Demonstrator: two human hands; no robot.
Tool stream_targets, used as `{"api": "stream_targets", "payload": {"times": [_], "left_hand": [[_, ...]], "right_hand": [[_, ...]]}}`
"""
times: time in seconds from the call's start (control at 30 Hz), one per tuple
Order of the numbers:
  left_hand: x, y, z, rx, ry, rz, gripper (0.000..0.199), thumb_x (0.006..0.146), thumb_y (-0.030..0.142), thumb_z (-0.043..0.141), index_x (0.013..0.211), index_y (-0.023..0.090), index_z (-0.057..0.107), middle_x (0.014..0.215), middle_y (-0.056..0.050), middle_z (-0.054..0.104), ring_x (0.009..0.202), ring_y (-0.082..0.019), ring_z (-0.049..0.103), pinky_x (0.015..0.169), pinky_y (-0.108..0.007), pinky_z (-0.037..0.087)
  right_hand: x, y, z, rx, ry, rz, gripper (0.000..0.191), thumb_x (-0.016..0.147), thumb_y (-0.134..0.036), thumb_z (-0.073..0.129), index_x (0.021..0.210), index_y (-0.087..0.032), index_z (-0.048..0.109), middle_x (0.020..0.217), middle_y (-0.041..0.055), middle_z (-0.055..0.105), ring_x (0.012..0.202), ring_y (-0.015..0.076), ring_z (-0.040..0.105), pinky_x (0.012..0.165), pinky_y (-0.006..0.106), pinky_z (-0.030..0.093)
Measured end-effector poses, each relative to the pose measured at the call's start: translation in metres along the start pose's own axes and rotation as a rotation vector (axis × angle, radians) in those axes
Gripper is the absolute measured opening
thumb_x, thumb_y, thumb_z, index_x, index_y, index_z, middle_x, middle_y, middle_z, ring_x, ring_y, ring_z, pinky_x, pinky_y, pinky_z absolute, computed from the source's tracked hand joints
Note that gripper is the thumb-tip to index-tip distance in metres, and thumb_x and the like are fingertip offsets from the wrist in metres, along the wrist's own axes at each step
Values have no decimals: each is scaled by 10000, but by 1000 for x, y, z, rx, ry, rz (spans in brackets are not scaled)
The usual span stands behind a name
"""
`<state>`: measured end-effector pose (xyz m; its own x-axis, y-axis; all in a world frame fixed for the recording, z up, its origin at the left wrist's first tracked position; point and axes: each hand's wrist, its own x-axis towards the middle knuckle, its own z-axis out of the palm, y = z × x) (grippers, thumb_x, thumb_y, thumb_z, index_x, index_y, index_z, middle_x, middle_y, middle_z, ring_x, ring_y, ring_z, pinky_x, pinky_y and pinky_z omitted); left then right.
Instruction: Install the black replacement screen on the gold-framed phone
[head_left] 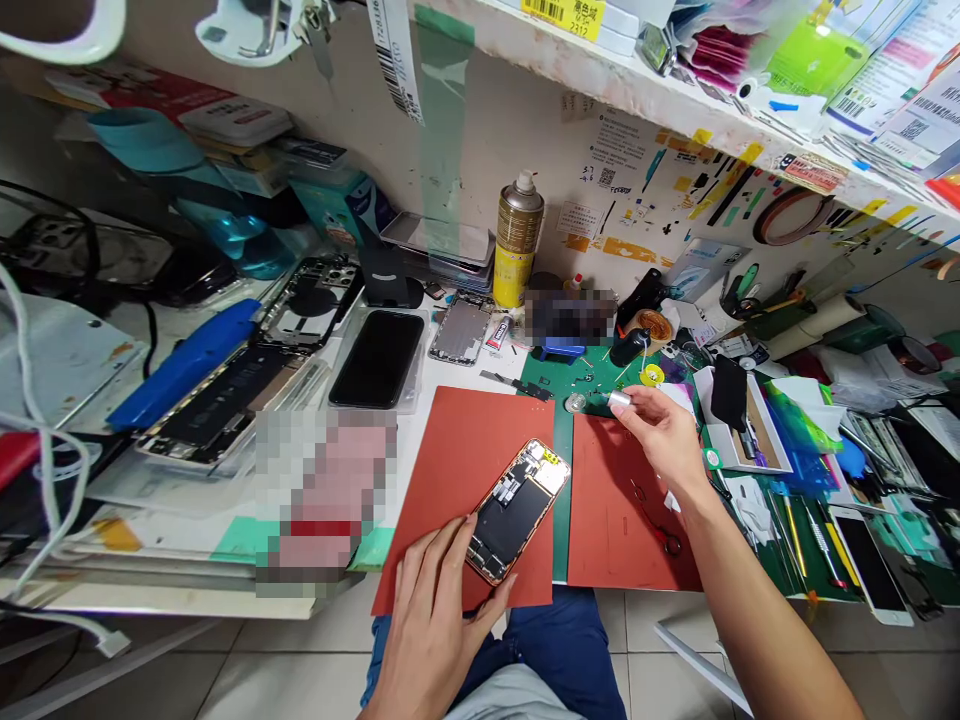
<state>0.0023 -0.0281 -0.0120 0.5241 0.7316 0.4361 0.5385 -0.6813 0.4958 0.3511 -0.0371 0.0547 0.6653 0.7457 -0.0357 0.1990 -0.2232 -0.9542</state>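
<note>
An opened phone (514,515) with its inner parts showing lies tilted on the left red mat (450,450). My left hand (442,600) grips its lower end, fingers along the left edge and thumb at the bottom right. Above the right red mat (615,500), my right hand (664,435) pinches a small silver cap between thumb and fingertips. Just left of that cap, a small clear glass container (575,403) stands on the green mat (561,500). Red-handled tweezers or scissors (667,540) lie on the right red mat, below my right hand.
A black-screened phone (379,358) and a metal phone shell (460,330) lie behind at the left. A yellow spray can (517,240) stands against the wall. At the right are a white box (765,430) and several tools. A shelf (600,75) overhangs the bench.
</note>
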Motion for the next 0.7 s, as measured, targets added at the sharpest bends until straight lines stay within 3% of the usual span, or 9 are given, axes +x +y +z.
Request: {"api": "stream_targets", "payload": {"times": [0.23,0.43,0.57,0.7], "left_hand": [[0,3,-2,-23,27,22,698,980,270,797,1608,192,501,1349,-157,720,1200,-302,680,1045,-460,552],[-7,4,1,29,38,22,738,961,282,826,1619,187,507,1348,-173,729,1174,-320,683,975,-449,521],[-7,7,2,15,25,-6,777,974,282,814,1662,210,461,1354,-173,737,1182,-323,688,980,-443,519],[-8,10,2,14,20,-37,795,970,296,815,1672,217,450,1348,-173,752,1181,-330,705,973,-439,532]], "right_hand": [[-57,-3,6,156,40,100,473,809,-572,927,1138,-247,828,1057,97,847,904,258,792,770,398,656],[-89,-3,25,463,-44,338,390,766,-462,993,1078,-264,870,1016,81,844,879,249,801,779,384,668],[-95,-5,34,453,-81,327,356,808,-449,974,1103,-284,863,996,62,837,904,245,813,797,368,675],[-98,-1,41,313,-74,230,368,864,-464,935,1181,-305,839,1008,62,841,923,269,827,858,429,693]]}}
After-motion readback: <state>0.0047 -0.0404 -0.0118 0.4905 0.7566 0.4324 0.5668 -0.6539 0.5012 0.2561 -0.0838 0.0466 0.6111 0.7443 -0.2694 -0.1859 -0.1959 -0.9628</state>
